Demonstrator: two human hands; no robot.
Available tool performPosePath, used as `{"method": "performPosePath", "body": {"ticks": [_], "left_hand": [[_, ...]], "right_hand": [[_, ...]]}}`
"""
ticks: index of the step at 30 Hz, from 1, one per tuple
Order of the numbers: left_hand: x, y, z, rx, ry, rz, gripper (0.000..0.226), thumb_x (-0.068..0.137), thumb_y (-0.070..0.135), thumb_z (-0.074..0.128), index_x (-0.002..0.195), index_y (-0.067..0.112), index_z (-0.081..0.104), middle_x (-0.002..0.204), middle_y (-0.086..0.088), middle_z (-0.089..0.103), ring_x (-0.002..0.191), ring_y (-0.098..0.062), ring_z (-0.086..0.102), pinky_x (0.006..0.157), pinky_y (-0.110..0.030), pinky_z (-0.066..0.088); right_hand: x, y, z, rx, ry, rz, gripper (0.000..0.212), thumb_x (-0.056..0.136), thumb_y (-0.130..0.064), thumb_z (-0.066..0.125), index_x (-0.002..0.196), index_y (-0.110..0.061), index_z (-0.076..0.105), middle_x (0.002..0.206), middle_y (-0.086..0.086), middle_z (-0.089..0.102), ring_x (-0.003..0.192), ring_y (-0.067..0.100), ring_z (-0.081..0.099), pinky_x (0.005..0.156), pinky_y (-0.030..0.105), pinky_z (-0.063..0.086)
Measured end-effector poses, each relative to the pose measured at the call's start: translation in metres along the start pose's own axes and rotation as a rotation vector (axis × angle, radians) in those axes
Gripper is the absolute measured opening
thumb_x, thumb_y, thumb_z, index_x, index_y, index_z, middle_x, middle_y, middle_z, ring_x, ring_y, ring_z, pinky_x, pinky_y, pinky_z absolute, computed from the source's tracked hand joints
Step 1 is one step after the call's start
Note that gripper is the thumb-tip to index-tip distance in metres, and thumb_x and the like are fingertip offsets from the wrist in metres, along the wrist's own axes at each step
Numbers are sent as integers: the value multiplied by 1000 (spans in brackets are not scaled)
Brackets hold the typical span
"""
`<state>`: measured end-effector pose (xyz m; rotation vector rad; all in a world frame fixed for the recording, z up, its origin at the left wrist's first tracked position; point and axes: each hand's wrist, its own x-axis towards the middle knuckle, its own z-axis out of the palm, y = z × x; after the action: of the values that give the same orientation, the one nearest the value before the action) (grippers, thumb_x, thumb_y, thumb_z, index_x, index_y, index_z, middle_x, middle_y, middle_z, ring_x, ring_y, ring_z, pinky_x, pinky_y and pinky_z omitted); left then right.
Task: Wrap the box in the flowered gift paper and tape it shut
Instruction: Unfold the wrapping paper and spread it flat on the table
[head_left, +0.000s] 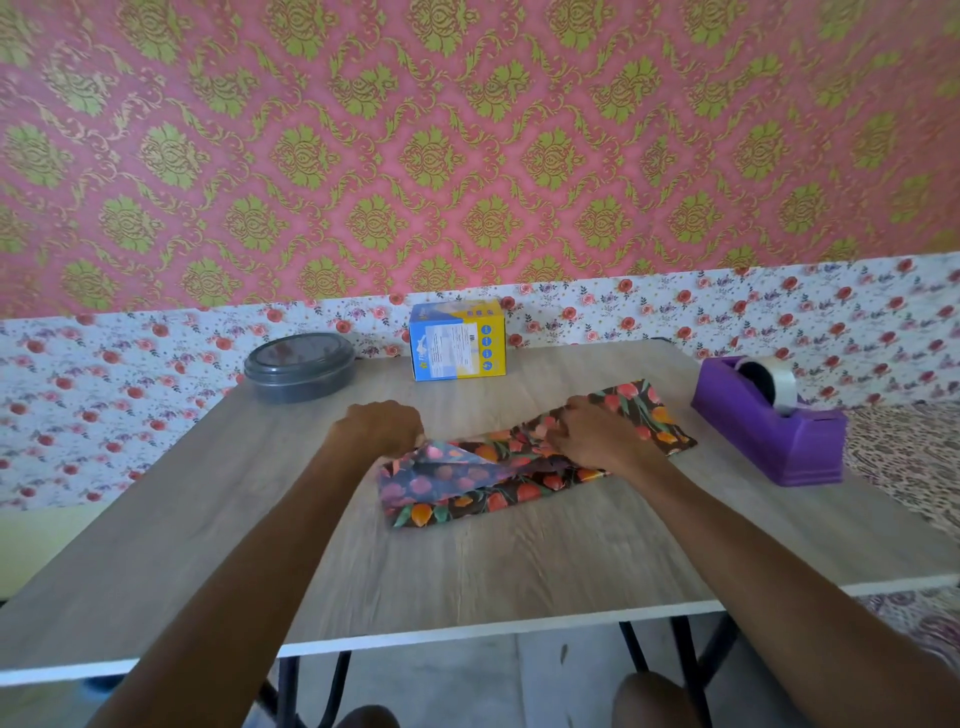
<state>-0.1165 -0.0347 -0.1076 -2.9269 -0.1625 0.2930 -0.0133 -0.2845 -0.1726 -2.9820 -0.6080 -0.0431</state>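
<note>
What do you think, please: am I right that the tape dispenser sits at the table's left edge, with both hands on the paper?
Not quite: the head view shows the dispenser at the table's right edge; left hand and right hand are on the paper.

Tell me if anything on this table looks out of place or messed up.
Nothing looks spilled or torn. The gift paper lies folded and rumpled, held by the left hand and right hand, while the box stands bare at the far edge of the table, apart from it.
</note>
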Motion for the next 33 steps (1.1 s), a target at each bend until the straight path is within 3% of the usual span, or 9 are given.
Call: {"method": "performPosePath", "body": {"ticks": [4, 8, 13, 17, 19, 21, 24, 28, 33], "left_hand": [[-8, 25, -20, -19, 388, -105, 27, 89, 2, 56, 111, 12, 68, 117, -7, 63, 108, -27, 63, 83, -34, 48], [-5, 54, -32, 52, 476, -41, 25, 88, 2, 55, 105, 13, 70, 104, -8, 67, 95, -27, 67, 67, -30, 44], [7, 76, -11, 0, 466, -24, 22, 93, 7, 50, 110, 8, 63, 107, -11, 64, 98, -28, 65, 71, -31, 42], [29, 92, 14, -429, 482, 46, 25, 95, 11, 49, 116, 10, 63, 111, -13, 65, 100, -31, 64, 83, -37, 51], [44, 97, 32, -607, 398, 112, 33, 100, 20, 46, 128, 7, 57, 127, -15, 59, 116, -34, 57, 97, -42, 48], [54, 99, 55, -567, 224, 151, 50, 105, 35, 32, 146, 7, 37, 151, -12, 36, 140, -36, 33, 114, -46, 29], [58, 95, 85, -426, 154, 116, 59, 105, 46, 16, 156, 15, 11, 164, -6, 7, 151, -26, 4, 121, -48, 4], [54, 96, 90, -342, 208, 104, 59, 105, 45, 14, 156, 18, 8, 164, -3, 4, 150, -23, 2, 121, -49, 1], [56, 86, 89, -305, 134, 138, 58, 105, 43, 14, 156, 19, 1, 164, -2, -3, 151, -21, -3, 121, -49, -1]], "right_hand": [[3, 5, 20, -26, -24, -32, 54, 97, -54, 38, 133, -15, 51, 134, 13, 56, 119, 33, 55, 92, 40, 47], [0, 6, 32, -64, -50, -5, 59, 96, -63, 30, 149, -36, 33, 152, 4, 39, 136, 34, 41, 105, 53, 39], [-3, 3, 34, -116, -37, 16, 60, 95, -67, 28, 149, -41, 30, 154, 2, 38, 139, 37, 34, 107, 57, 35], [-9, 4, 34, -129, 26, -37, 58, 93, -66, 30, 143, -39, 40, 145, 5, 48, 133, 37, 41, 103, 54, 40], [-11, 6, 37, -130, 38, -37, 62, 90, -70, 26, 142, -38, 40, 144, 6, 48, 134, 39, 39, 105, 56, 37], [-14, 8, 39, -51, 2, 19, 63, 92, -69, 25, 147, -38, 33, 153, 5, 35, 140, 41, 27, 110, 61, 27], [-16, 13, 39, 53, -113, 106, 59, 97, -64, 17, 152, -45, 14, 164, -2, 8, 149, 40, 3, 115, 65, 9], [-10, 20, 35, 45, -218, 126, 60, 97, -66, 11, 153, -47, 1, 164, -6, -8, 150, 37, -9, 116, 65, -3], [-4, 33, 30, 45, -255, 108, 55, 100, -60, 13, 152, -48, -1, 164, -9, -11, 150, 35, -11, 116, 64, -2]]}}
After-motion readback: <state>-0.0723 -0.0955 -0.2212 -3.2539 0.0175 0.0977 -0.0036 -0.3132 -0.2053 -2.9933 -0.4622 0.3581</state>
